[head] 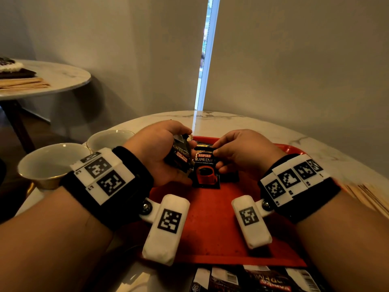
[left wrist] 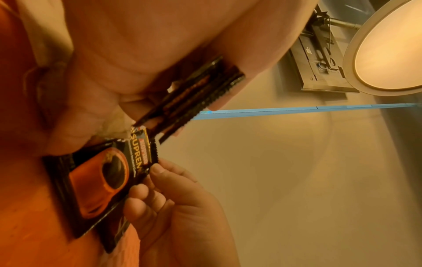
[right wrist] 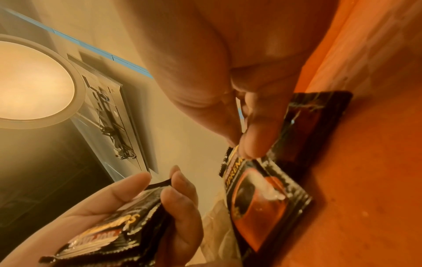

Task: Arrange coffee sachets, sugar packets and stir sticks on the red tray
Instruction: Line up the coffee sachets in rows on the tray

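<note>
red tray [head: 210, 232] on the marble table holds few kopiko sachets so far: the right hand [head: 242, 152] pinches one [head: 205, 169] onto it, the left hand [head: 160, 152] grips a stack [head: 181, 157]. more sachets [head: 259, 279] wait off-tray; no sugar packets or stir sticks are on it yet.

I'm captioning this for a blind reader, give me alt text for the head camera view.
Over a red tray on a marble table, the right hand pinches the top of a coffee sachet standing on the tray, while the left hand grips a bunch of sachets. Two white cups sit left.
</note>
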Available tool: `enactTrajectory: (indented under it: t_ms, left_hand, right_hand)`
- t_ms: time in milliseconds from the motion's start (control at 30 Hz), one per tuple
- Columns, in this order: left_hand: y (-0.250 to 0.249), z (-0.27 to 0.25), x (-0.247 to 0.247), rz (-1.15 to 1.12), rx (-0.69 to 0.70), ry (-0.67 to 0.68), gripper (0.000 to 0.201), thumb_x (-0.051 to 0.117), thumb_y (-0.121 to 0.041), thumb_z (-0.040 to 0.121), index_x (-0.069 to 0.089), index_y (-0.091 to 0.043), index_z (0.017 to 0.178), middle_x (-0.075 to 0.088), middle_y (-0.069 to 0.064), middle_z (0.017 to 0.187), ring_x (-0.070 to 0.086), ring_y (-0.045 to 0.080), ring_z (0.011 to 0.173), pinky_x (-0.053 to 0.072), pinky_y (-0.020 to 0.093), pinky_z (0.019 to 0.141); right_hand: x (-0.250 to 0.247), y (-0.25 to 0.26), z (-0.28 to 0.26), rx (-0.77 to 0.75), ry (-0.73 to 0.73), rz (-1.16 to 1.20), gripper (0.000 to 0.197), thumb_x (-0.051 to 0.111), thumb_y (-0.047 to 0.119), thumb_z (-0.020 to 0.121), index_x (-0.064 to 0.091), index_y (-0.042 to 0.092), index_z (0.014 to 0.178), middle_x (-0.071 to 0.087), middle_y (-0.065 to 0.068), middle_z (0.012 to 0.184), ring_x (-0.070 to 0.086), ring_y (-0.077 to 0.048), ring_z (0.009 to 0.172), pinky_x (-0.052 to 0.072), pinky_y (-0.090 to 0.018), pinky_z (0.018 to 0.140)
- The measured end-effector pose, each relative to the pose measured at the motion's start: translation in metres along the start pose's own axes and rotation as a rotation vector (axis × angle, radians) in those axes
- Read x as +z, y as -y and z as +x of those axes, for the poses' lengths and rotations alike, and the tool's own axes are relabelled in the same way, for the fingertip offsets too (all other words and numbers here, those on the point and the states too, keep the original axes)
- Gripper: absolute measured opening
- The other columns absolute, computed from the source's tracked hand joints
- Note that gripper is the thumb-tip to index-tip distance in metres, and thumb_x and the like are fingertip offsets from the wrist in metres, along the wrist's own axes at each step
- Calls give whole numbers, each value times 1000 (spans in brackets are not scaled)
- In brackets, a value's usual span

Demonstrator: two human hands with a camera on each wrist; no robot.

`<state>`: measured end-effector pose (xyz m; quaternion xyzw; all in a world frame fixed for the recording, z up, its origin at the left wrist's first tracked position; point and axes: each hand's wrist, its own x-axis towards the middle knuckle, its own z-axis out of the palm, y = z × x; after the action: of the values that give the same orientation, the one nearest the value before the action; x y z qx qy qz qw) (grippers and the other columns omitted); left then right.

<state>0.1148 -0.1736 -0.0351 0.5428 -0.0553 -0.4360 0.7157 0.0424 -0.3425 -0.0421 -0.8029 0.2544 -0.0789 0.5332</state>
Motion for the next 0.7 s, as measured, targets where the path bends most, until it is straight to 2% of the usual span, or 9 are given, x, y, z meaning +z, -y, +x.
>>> enactTrajectory:
  t_ms: [200, 333, 367, 500, 633, 700]
  left_hand:
    - [-1, -3, 1, -7, 35, -8, 8, 52, -24, 94, 55, -17, 94, 54, 3, 83, 52, 17, 68, 51, 44, 75]
    - [-2, -3, -1, -1, 49, -15, 12, 53, -25, 94, 60, -17, 99, 57, 3, 85, 55, 17, 71, 51, 59, 78]
    - [-1, -2, -1, 0, 47, -4, 12, 53, -25, 94, 60, -17, 100, 58, 3, 86, 56, 18, 72, 50, 60, 79]
    - [3, 0, 3, 12, 22, 12, 12, 51, -27, 94, 57, -17, 96, 53, 4, 81, 53, 19, 67, 50, 55, 84]
    - [2, 1, 1, -9, 18, 12, 11, 52, -25, 93, 56, -17, 99, 53, 4, 82, 53, 19, 67, 56, 47, 70]
    - [1, 2, -1, -21, 20, 4, 12, 53, -25, 93, 56, -16, 101, 54, 4, 83, 54, 18, 68, 56, 47, 69]
  right_hand:
    - [-3, 0, 0, -11, -43, -53, 10, 58, -8, 92, 66, -1, 91, 65, -17, 62, 62, -20, 47, 54, -27, 44]
    - [-3, 0, 1, -5, -53, -41, 11, 58, -8, 92, 66, -1, 92, 67, -18, 64, 66, -20, 50, 56, -27, 47]
    - [-2, 0, 2, 2, -48, -34, 12, 57, -8, 92, 66, -1, 92, 68, -18, 63, 67, -21, 52, 57, -28, 49]
    - [1, -1, 3, 22, -30, -10, 17, 53, -9, 93, 67, 2, 91, 68, -17, 57, 68, -26, 56, 60, -32, 55]
    - [3, 1, 2, 14, -27, -4, 19, 53, -10, 92, 68, 3, 93, 69, -18, 60, 70, -27, 58, 62, -34, 59]
    - [3, 2, 0, 2, -30, -4, 18, 54, -9, 91, 68, 2, 93, 69, -19, 63, 70, -28, 59, 62, -35, 61]
